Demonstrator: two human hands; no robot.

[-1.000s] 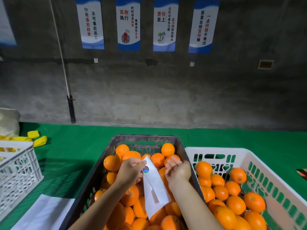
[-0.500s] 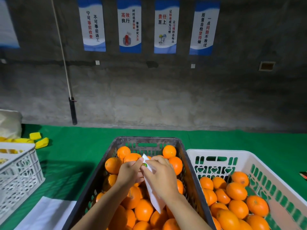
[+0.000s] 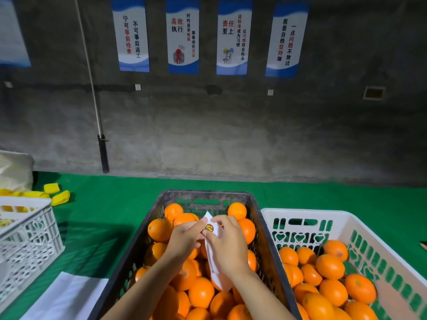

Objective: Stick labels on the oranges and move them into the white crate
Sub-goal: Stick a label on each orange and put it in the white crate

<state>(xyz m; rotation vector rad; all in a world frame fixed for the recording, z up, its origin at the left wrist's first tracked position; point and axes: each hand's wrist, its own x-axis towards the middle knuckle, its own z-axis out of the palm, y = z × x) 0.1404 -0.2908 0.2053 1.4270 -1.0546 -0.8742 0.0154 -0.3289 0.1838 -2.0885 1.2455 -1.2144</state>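
A dark crate (image 3: 166,199) in the middle is full of oranges (image 3: 201,292). Over it my left hand (image 3: 184,236) pinches the top of a white label backing sheet (image 3: 217,269). My right hand (image 3: 227,245) lies over the sheet, its fingertips pinching a small shiny round label (image 3: 209,227) near the sheet's top. The white crate (image 3: 307,214) to the right holds several oranges (image 3: 330,266).
A second white crate (image 3: 27,239) stands at the left with yellow items (image 3: 57,197) behind it. White paper (image 3: 64,296) lies at the lower left on the green table cover (image 3: 104,204). A grey wall with posters rises behind.
My right hand moved left from beside the sheet onto it and now pinches the round label. My left hand keeps its hold on the sheet's top.
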